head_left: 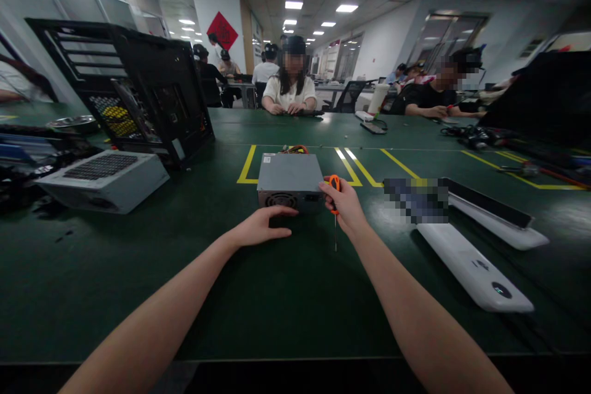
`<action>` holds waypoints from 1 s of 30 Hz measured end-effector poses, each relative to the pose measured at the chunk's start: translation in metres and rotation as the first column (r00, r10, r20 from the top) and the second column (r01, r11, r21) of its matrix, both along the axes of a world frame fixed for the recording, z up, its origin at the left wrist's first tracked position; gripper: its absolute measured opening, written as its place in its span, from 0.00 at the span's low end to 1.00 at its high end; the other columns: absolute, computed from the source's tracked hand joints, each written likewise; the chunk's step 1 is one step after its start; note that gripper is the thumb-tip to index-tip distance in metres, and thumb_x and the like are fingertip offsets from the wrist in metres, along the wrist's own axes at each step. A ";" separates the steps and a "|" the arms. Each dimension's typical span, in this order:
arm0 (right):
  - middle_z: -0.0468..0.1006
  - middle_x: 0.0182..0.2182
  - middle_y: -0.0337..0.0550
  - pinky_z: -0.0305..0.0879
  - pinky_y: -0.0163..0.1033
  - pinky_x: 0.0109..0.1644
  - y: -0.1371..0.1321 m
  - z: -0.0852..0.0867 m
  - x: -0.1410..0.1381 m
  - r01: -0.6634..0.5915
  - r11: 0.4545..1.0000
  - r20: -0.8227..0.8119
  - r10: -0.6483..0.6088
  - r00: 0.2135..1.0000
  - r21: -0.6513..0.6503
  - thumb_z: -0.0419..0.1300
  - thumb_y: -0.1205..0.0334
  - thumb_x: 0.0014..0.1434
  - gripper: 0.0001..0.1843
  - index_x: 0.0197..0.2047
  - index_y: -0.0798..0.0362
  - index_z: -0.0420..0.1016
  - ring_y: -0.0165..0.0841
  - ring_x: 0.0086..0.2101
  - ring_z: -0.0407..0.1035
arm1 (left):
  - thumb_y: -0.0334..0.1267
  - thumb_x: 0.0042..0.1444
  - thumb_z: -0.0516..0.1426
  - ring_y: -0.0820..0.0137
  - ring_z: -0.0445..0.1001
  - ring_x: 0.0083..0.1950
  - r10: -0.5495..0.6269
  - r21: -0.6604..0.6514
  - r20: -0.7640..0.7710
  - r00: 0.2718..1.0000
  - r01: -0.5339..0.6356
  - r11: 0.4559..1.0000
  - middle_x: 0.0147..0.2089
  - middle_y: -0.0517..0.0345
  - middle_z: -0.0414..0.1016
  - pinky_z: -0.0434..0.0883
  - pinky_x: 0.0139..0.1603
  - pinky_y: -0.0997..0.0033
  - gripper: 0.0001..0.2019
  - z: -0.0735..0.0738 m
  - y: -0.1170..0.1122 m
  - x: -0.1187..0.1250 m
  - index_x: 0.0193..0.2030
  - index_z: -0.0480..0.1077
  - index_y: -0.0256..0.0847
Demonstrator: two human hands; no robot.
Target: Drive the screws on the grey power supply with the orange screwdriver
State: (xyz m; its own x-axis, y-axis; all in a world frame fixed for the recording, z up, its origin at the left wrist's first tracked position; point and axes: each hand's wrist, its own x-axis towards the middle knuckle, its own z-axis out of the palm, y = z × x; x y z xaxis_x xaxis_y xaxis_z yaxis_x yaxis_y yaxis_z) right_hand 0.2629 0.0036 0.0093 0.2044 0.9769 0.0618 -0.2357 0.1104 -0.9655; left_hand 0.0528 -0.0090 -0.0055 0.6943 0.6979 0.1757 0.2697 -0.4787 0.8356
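A grey computer power supply lies on the green table in front of me, its fan grille facing me and coloured wires showing behind it. My left hand rests at its near face, fingers apart and curved, touching the lower edge. My right hand is closed round a screwdriver with an orange handle, held upright just right of the box, its thin shaft pointing down to the table.
An open black computer case stands at the left with a second grey power supply before it. White flat devices lie at the right. Yellow tape lines mark the table. Other people sit at the far side.
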 end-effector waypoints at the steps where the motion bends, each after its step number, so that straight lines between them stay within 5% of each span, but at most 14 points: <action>1: 0.62 0.19 0.28 0.48 0.25 0.13 0.000 0.000 0.000 0.004 1.000 0.003 -0.004 1.000 -0.002 0.67 0.60 0.36 0.20 0.34 0.52 0.66 0.19 0.16 0.53 | 0.39 0.48 0.60 0.67 0.64 0.56 -0.027 0.091 -0.065 0.997 0.033 0.995 0.54 0.54 0.67 0.58 0.58 0.62 0.22 0.001 -0.002 0.000 0.51 0.65 0.44; 5: 0.63 0.19 0.30 0.48 0.25 0.13 -0.001 0.001 -0.001 0.021 1.000 0.004 -0.021 1.000 -0.014 0.66 0.57 0.37 0.18 0.32 0.53 0.67 0.19 0.16 0.54 | 0.40 0.52 0.56 0.68 0.67 0.52 0.085 0.305 -0.183 0.979 -0.025 0.952 0.49 0.57 0.70 0.62 0.54 0.66 0.12 -0.006 -0.004 0.009 0.45 0.71 0.45; 12: 0.61 0.19 0.28 0.49 0.25 0.13 -0.001 -0.001 -0.008 0.069 0.997 -0.008 -0.069 0.998 0.015 0.67 0.57 0.37 0.19 0.33 0.52 0.66 0.20 0.16 0.54 | 0.37 0.54 0.54 0.69 0.72 0.44 0.341 0.389 -0.182 0.922 -0.251 0.886 0.42 0.63 0.75 0.66 0.45 0.69 0.08 -0.018 0.007 0.022 0.38 0.73 0.46; 23: 0.64 0.21 0.31 0.50 0.26 0.13 -0.001 -0.002 -0.006 0.045 0.998 0.009 -0.044 0.999 -0.035 0.65 0.50 0.40 0.18 0.27 0.52 0.63 0.20 0.16 0.56 | 0.33 0.56 0.49 0.68 0.69 0.47 0.212 0.323 -0.056 0.976 -0.184 0.928 0.44 0.58 0.74 0.64 0.51 0.65 0.12 -0.014 0.011 0.010 0.44 0.71 0.44; 25: 0.64 0.20 0.30 0.50 0.26 0.13 -0.002 -0.002 -0.005 0.047 0.998 0.024 -0.046 0.999 -0.038 0.65 0.51 0.40 0.18 0.28 0.51 0.64 0.20 0.16 0.56 | 0.34 0.57 0.48 0.68 0.69 0.44 0.329 0.394 0.000 0.944 -0.302 0.868 0.41 0.57 0.74 0.65 0.49 0.64 0.12 -0.008 0.005 0.009 0.45 0.70 0.44; 30: 0.58 0.17 0.27 0.48 0.25 0.12 -0.002 -0.004 -0.007 0.024 0.998 0.067 -0.021 0.998 -0.051 0.66 0.50 0.39 0.19 0.28 0.52 0.64 0.19 0.14 0.53 | 0.38 0.57 0.49 0.66 0.66 0.47 0.667 0.414 0.337 0.665 -0.741 0.529 0.45 0.50 0.67 0.66 0.48 0.64 0.13 0.000 0.000 0.000 0.47 0.64 0.38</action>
State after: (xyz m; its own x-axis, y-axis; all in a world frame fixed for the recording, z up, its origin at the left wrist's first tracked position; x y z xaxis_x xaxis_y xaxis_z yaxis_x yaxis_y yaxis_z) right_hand 0.2561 0.0014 0.0055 0.2234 0.9744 0.0252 -0.1692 0.0643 -0.9835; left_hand 0.0530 -0.0085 -0.0059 -0.0381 0.7396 0.6719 0.6155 -0.5123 0.5989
